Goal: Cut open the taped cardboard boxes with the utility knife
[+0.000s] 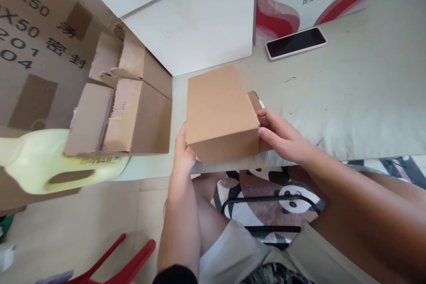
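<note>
A small brown cardboard box (221,106) rests near the front edge of the pale covered surface (333,97). My left hand (183,148) grips its lower left side, with some fingers hidden behind the box. At the right side, my right hand (279,135) has its thumb and fingers pressed around a flap (255,101) that sticks out beside the box. The underside of the box is out of sight.
Cardboard pieces (149,115) stand at the left, by a large printed carton (36,44) and a yellow jug (43,159). A white box (199,22), a red-and-white carton (282,9) and a phone (296,43) lie behind. A red object (133,266) is at lower left.
</note>
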### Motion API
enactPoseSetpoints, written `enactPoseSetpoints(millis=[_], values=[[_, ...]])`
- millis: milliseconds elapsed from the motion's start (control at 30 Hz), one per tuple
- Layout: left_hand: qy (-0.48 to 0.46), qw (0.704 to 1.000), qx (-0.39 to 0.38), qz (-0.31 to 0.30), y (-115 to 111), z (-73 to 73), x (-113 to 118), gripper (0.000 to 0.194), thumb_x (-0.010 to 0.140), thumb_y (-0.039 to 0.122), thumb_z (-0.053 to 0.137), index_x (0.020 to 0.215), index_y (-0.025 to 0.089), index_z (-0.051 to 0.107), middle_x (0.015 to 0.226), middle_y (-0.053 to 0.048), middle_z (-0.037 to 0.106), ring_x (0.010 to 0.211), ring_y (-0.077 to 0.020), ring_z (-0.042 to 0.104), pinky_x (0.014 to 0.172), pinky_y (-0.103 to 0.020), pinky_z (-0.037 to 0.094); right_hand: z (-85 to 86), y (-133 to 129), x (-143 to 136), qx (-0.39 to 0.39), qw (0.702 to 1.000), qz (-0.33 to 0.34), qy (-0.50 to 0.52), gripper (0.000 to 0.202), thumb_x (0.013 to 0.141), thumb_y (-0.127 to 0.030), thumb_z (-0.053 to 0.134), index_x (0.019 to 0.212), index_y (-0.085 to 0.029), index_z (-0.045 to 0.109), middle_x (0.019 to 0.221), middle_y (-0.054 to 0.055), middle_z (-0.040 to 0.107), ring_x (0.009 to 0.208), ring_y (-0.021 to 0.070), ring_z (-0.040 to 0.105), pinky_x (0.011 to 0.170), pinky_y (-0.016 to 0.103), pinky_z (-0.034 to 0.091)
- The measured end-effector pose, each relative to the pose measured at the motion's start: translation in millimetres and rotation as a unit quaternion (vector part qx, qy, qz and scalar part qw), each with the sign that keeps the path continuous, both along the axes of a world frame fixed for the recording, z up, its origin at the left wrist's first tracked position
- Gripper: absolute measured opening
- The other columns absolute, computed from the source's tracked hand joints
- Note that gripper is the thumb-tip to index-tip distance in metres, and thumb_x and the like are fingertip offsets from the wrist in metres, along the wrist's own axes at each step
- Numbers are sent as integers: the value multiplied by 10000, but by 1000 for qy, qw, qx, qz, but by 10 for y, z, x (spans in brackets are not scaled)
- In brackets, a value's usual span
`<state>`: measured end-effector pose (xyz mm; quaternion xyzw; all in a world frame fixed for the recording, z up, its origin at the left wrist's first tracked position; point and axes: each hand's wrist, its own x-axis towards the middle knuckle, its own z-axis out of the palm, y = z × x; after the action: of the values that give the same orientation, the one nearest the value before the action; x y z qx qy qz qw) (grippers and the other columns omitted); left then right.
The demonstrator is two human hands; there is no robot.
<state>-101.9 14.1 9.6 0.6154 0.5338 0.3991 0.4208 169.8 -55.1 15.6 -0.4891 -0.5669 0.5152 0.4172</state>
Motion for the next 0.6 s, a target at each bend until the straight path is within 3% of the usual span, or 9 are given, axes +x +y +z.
enactPoseSetpoints(millis=[267, 600], values=[[-14, 1000, 1, -4, -20, 19, 20, 386, 740, 266, 681, 1120, 217, 723, 1155, -64, 773, 1121, -238, 720, 958, -339, 576, 1, -2, -9, -10, 1000, 1, 6, 266, 964, -438, 474, 1136, -238, 437, 926, 54, 680, 906, 232, 647, 773, 382, 503], [14, 1000, 3, 12, -16, 29, 26, 383, 752, 298, 702, 1127, 225, 735, 1141, -82, 780, 1143, -288, 717, 969, -407, 594, -8, 1, 0, -2, 1000, 1, 5, 239, 971, -421, 481, 1129, -245, 448, 901, 41, 674, 931, 235, 657, 761, 375, 499]])
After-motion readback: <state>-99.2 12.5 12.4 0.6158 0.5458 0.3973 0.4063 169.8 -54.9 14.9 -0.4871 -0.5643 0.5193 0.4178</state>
